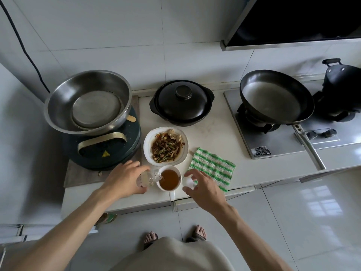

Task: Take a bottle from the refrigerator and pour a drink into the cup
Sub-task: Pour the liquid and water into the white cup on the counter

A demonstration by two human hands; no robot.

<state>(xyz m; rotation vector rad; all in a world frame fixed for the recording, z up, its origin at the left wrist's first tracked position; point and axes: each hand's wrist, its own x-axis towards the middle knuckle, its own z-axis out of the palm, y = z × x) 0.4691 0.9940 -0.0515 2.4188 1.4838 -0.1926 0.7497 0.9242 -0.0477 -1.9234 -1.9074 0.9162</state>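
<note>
L hand [125, 179] tips bottle [151, 178], cup [169, 179] brown-filled

The person is wearing a loose beige top [172, 255] at the bottom centre of the frame and dark open-toed sandals [150, 239]; both forearms are showing bare, no sleeves
</note>
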